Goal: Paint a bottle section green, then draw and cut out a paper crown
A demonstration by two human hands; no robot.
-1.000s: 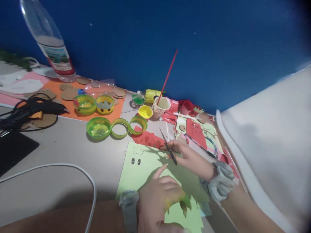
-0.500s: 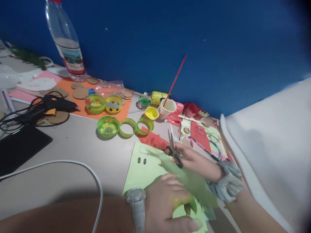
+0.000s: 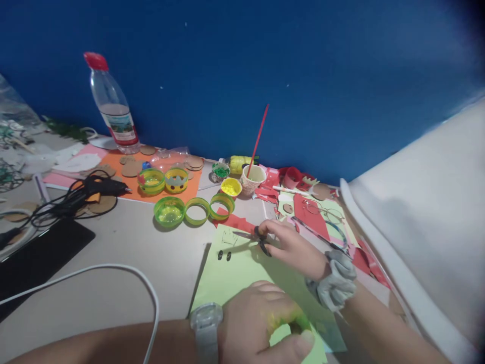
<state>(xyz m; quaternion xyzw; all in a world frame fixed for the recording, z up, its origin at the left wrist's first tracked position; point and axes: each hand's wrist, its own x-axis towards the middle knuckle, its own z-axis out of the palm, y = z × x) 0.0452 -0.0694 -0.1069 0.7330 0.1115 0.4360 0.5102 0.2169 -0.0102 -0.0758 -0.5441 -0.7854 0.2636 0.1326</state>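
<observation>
My right hand (image 3: 290, 245) grips black-handled scissors (image 3: 250, 236), whose blades point left over the top of a light green sheet of paper (image 3: 227, 283). A small pencilled outline (image 3: 229, 236) and two black ovals (image 3: 224, 256) are marked near the sheet's upper left. My left hand (image 3: 261, 323), watch on its wrist, is closed at the sheet's lower part, thumb and index finger pinched together. Yellow-green paint covers its index finger. The sheet's left edge casts a dark shadow on the table. Red paper (image 3: 237, 221) lies just beyond the top edge.
Green plastic rings (image 3: 197, 211) and bowls stand beyond the sheet, beside paint cups (image 3: 231, 187) and a cup with a red stick (image 3: 253, 179). At left are a bottle (image 3: 120, 124), a glue gun (image 3: 104, 187), a black tablet-like slab (image 3: 49, 263) and a white cable (image 3: 125, 266).
My right hand has moved left and the scissors have swung from pointing up to pointing left over the sheet. My left thumb and index finger have come together. The view has shifted slightly.
</observation>
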